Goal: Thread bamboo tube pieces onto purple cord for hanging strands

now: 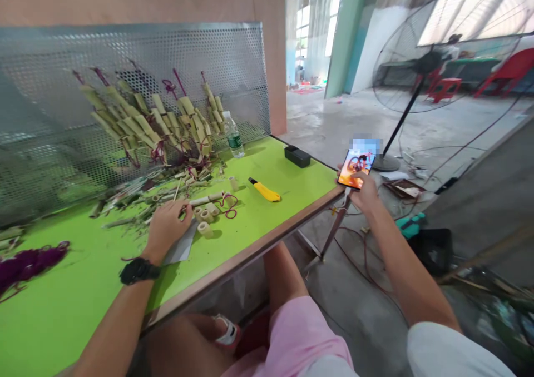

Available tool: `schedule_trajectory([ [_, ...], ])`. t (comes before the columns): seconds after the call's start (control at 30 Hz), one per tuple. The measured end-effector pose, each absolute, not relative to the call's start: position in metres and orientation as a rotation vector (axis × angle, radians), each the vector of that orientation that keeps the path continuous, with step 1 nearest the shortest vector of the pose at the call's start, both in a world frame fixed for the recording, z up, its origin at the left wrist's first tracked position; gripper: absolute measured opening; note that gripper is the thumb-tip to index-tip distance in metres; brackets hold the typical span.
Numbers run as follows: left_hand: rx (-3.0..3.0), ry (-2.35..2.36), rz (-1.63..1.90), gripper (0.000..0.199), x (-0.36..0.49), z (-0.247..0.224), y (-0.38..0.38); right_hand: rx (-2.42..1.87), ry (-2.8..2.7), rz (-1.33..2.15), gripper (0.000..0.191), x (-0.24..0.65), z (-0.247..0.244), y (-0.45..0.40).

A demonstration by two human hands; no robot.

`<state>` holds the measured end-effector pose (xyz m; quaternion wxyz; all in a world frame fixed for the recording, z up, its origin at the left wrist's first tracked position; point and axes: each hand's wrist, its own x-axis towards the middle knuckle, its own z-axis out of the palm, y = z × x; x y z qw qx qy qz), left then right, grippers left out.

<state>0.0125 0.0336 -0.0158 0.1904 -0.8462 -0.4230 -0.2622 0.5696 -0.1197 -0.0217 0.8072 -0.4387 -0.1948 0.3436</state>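
Observation:
My left hand (170,226) rests on the green table with its fingers loosely curled. Its fingertips are beside one end of a thin bamboo tube (204,200); whether they grip anything is hidden. Under the wrist lies a pale sheet (183,244). Short bamboo rings (204,229) and a looped purple cord (231,212) are just right of this hand. Out past the table's right edge, my right hand (365,191) holds a smartphone (354,168), its lit screen facing me and the thumb over the lower screen. A yellow utility knife (265,190) lies between the hands.
Strung bamboo bundles (158,115) lean on a perforated metal panel (246,54). Nearby are a water bottle (234,138), a black box (297,156), bamboo scraps (137,199) and purple yarn (29,266). Beyond the table stand a fan (425,63) and a distant person (451,49).

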Motion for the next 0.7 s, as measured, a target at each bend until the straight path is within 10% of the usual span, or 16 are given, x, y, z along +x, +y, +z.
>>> schedule_trajectory([
  [0.3, -2.396, -1.197, -0.728, 0.030, 0.013, -0.017, 0.034, -0.768, -0.775, 0.929, 0.058, 0.508, -0.028, -0.147],
  [0.7, -2.352, -1.161, -0.713, 0.032, 0.013, -0.016, 0.033, -0.660, -0.840, 1.035, 0.047, 0.481, -0.038, -0.116],
])
